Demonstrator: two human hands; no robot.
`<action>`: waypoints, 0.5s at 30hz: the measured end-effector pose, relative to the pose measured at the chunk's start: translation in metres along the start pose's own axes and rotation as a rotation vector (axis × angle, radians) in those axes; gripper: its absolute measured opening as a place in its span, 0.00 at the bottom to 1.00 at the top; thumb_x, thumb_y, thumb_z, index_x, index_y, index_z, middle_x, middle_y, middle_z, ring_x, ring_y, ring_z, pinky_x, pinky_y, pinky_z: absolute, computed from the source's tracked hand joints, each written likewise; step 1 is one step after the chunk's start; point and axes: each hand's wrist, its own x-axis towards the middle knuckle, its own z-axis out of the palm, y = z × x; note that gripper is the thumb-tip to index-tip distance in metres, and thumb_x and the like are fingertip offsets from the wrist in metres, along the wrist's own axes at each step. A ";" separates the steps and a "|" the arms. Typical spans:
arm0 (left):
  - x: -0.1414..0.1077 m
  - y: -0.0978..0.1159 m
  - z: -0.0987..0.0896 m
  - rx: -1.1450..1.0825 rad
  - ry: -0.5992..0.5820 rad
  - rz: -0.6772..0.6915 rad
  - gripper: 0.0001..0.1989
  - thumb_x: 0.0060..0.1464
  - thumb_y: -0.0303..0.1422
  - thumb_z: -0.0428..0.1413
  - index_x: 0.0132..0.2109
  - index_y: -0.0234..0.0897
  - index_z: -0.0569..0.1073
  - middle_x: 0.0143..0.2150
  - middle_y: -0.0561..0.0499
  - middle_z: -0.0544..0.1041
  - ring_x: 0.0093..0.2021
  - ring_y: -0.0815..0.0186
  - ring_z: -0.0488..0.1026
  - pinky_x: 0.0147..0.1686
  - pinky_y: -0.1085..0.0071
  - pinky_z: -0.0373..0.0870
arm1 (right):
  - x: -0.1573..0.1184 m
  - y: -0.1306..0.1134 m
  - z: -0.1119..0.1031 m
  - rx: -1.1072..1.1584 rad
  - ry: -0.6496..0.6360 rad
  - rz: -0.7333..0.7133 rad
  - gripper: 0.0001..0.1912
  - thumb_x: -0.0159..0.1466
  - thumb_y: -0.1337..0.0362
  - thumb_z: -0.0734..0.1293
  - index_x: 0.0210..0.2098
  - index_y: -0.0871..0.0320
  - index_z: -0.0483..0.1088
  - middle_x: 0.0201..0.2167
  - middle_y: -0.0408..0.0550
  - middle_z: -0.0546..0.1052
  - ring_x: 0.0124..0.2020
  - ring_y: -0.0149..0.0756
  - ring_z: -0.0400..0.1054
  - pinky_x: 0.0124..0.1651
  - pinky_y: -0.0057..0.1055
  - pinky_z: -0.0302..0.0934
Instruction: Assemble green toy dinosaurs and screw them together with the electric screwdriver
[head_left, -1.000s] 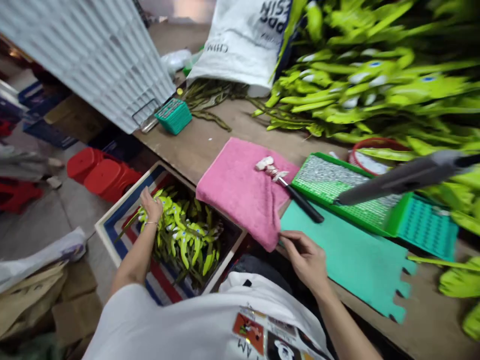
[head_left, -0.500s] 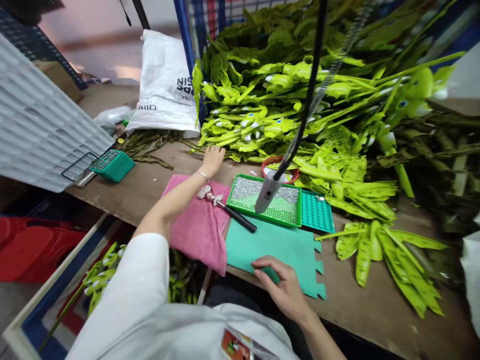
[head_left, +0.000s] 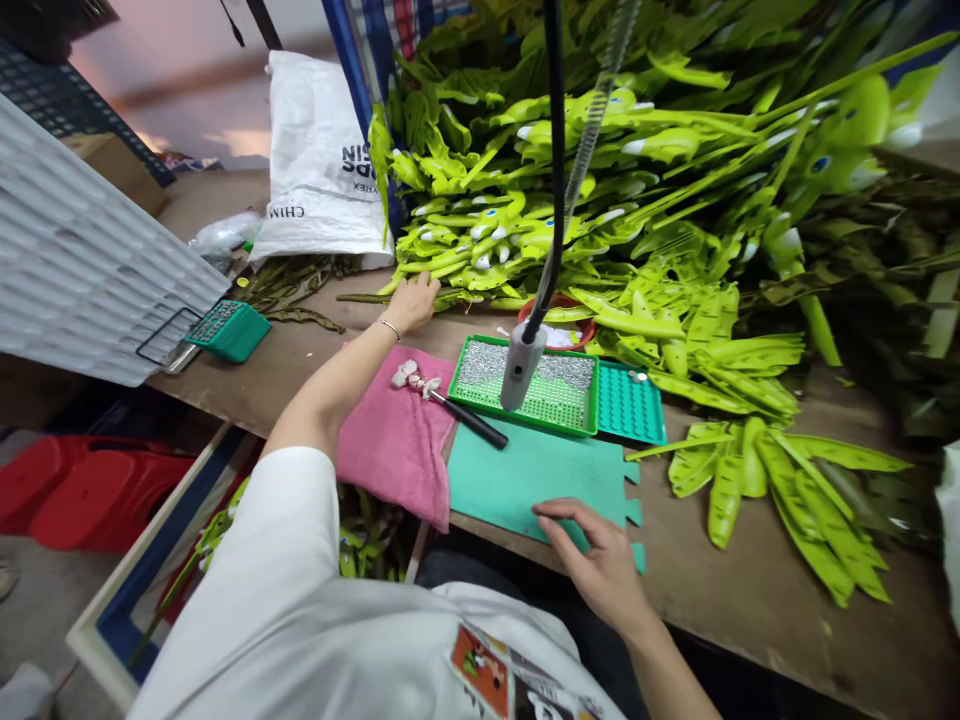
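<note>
At the lower left edge of a heap of bright green leaf-like pieces (head_left: 495, 225), my left hand (head_left: 414, 303) has its fingers curled onto a green piece with a dark stem (head_left: 361, 298); the fingertips are partly hidden. My right hand (head_left: 596, 560) hovers over the front edge of a teal foam mat (head_left: 540, 475), thumb and fingers slightly apart, holding nothing. Between the hands, a tool with a black handle (head_left: 480, 425) lies across a pink cloth (head_left: 390, 450) and the mat. Behind the mat is a green tray (head_left: 555, 405) of small silvery parts.
A lamp head (head_left: 523, 368) hangs over the tray, beside a teal studded tray (head_left: 631, 405). Behind them is a red bowl (head_left: 587, 330). Loose green leaves (head_left: 795, 490) lie right. A teal box (head_left: 238, 332), white ribbed panel (head_left: 90, 240) and white sack (head_left: 319, 150) are left.
The view has shifted slightly. The dark stem beside my left hand has slid left and toward me. My right hand has moved a little to the right, near the mat's corner.
</note>
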 end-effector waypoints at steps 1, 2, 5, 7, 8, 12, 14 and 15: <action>-0.001 -0.002 -0.003 0.002 -0.019 0.011 0.16 0.55 0.27 0.54 0.51 0.31 0.72 0.59 0.33 0.68 0.55 0.44 0.70 0.62 0.45 0.52 | 0.001 0.000 0.001 -0.004 -0.004 0.007 0.10 0.65 0.57 0.67 0.32 0.54 0.77 0.30 0.47 0.82 0.31 0.38 0.78 0.36 0.30 0.73; -0.002 -0.004 -0.007 0.002 -0.034 0.021 0.17 0.55 0.28 0.55 0.52 0.31 0.72 0.60 0.33 0.68 0.55 0.44 0.70 0.62 0.46 0.55 | 0.002 0.001 0.001 -0.009 -0.006 0.015 0.11 0.65 0.56 0.67 0.32 0.54 0.77 0.30 0.46 0.82 0.31 0.37 0.78 0.36 0.31 0.73; -0.004 -0.014 -0.016 -0.034 -0.062 0.059 0.18 0.55 0.31 0.57 0.53 0.34 0.73 0.61 0.36 0.67 0.56 0.47 0.70 0.61 0.52 0.60 | 0.002 0.003 0.003 -0.024 -0.003 0.039 0.11 0.65 0.56 0.67 0.33 0.54 0.78 0.31 0.46 0.83 0.32 0.37 0.79 0.37 0.31 0.73; -0.002 -0.022 -0.021 -0.092 -0.068 0.097 0.18 0.55 0.35 0.60 0.51 0.35 0.75 0.60 0.39 0.67 0.55 0.49 0.71 0.60 0.56 0.63 | 0.002 0.003 0.004 -0.027 -0.002 0.042 0.11 0.65 0.55 0.67 0.33 0.54 0.78 0.32 0.46 0.83 0.33 0.37 0.78 0.38 0.31 0.73; -0.001 -0.026 -0.022 -0.124 -0.067 0.114 0.17 0.54 0.37 0.61 0.50 0.36 0.76 0.58 0.40 0.68 0.55 0.51 0.71 0.60 0.57 0.63 | 0.002 0.002 0.004 -0.027 -0.004 0.042 0.11 0.65 0.55 0.67 0.33 0.54 0.78 0.32 0.46 0.83 0.33 0.37 0.78 0.38 0.31 0.73; 0.004 -0.036 -0.025 -0.179 -0.099 0.124 0.16 0.55 0.43 0.62 0.42 0.35 0.79 0.51 0.41 0.71 0.54 0.51 0.72 0.60 0.58 0.64 | 0.001 0.000 0.004 -0.025 -0.005 0.051 0.12 0.65 0.54 0.67 0.33 0.54 0.78 0.32 0.47 0.83 0.32 0.37 0.78 0.37 0.32 0.73; 0.004 -0.036 -0.028 -0.182 -0.129 0.123 0.17 0.53 0.45 0.63 0.39 0.34 0.79 0.51 0.41 0.71 0.54 0.50 0.72 0.59 0.57 0.65 | 0.001 0.000 0.004 -0.031 0.000 0.058 0.12 0.65 0.54 0.67 0.33 0.54 0.78 0.32 0.47 0.83 0.32 0.37 0.78 0.38 0.32 0.73; 0.002 -0.035 -0.029 -0.164 -0.132 0.134 0.17 0.53 0.45 0.63 0.39 0.33 0.79 0.52 0.41 0.71 0.54 0.50 0.72 0.60 0.56 0.64 | 0.001 0.001 0.003 -0.038 0.003 0.058 0.12 0.65 0.55 0.67 0.33 0.54 0.78 0.32 0.47 0.83 0.32 0.37 0.78 0.38 0.32 0.73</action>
